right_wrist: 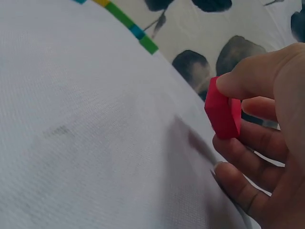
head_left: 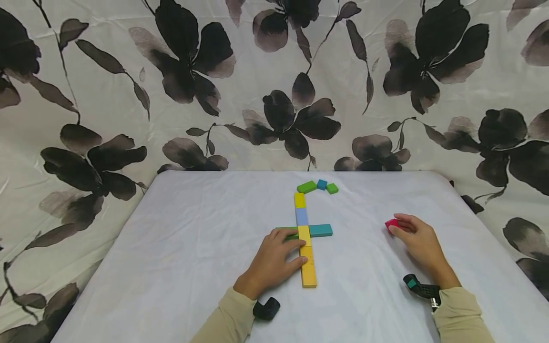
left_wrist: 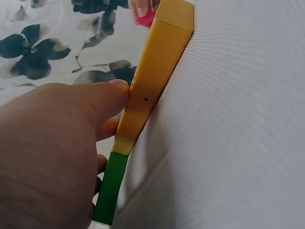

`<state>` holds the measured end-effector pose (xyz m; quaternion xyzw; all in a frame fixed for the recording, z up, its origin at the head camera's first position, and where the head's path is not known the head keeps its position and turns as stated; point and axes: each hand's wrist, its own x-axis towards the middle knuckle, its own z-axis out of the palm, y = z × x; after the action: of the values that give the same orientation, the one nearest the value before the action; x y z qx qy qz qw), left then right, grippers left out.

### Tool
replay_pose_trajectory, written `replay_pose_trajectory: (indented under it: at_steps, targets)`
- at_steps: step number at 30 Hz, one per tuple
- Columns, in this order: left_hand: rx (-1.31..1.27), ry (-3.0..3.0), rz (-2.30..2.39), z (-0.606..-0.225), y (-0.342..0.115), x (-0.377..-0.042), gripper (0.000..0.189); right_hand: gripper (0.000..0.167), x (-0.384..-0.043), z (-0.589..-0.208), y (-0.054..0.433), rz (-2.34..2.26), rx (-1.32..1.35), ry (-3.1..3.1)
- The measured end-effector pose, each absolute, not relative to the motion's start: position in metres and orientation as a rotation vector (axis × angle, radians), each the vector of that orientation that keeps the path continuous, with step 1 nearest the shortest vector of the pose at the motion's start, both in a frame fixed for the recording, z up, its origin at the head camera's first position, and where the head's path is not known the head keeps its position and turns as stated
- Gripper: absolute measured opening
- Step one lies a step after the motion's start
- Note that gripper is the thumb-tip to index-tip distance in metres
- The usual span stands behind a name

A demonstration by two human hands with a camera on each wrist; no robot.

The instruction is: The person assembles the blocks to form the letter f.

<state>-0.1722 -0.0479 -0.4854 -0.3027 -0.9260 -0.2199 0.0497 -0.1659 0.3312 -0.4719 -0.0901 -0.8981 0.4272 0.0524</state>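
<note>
My right hand (head_left: 422,240) pinches a red block (right_wrist: 223,109) between thumb and fingers, off to the right and raised above the cloth. My left hand (head_left: 274,259) lies over the block figure, its thumb and fingertips touching the long yellow block (head_left: 309,271) and the shorter yellow block (head_left: 304,234). A green block (left_wrist: 110,186) to the left of that column is partly hidden under the left fingers. Opposite it lies a teal block (head_left: 320,230). Higher up the column come a light blue block (head_left: 302,216) and a small yellow block (head_left: 299,201).
Beyond the column's top, a green block (head_left: 306,186), a small blue block (head_left: 321,184) and another green block (head_left: 332,188) form a short curve. A white cloth (head_left: 193,247) covers the table. Behind its far edge hangs a floral curtain (head_left: 240,85).
</note>
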Motion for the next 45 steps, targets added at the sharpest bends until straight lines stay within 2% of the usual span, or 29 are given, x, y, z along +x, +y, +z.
replay_pose_trajectory:
  at_steps: [22, 45]
  targets:
    - [-0.913, -2.811, -0.662, -0.487, -0.049, -0.172, 0.042, 0.054, -0.187, -0.464, 0.302, 1.545, -0.052, -2.679]
    - [-0.937, -2.784, -0.680, -0.486, -0.049, -0.171, 0.041, 0.051, -0.211, -0.463, 0.284, 1.686, -0.148, -2.596]
